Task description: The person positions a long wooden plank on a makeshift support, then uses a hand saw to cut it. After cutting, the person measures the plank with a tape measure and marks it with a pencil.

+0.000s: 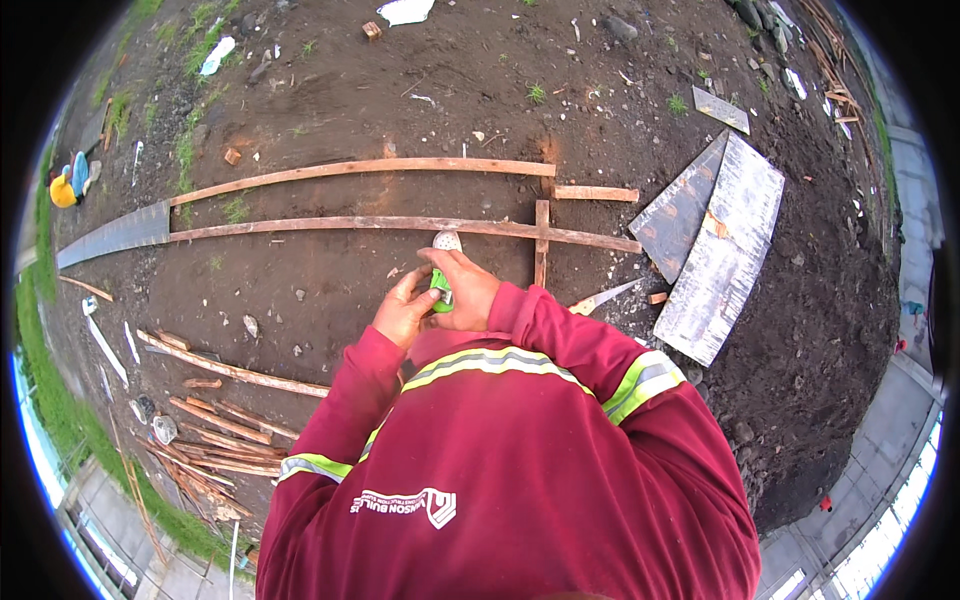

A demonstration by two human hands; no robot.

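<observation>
Close in front of my chest, both hands are closed around a small bright green tape measure [440, 288]. My left hand [400, 312] grips its left side, thumb and fingers bent against it. From the right, my right hand [468, 290] wraps over it and hides much of its body. Just beyond the fingers shows a white, perforated shoe toe [447, 241]. It is beside the nearer long wooden strip [340, 224] of a frame on the soil. A handsaw [605, 297] lies on the ground right of my right hand.
The farther strip [360, 172] runs roughly parallel, with a short crosspiece [541, 240] at the right and a grey sheet [120, 238] at the left end. Weathered panels [722, 250] lie at the right. Loose wooden sticks [225, 435] are piled at the lower left.
</observation>
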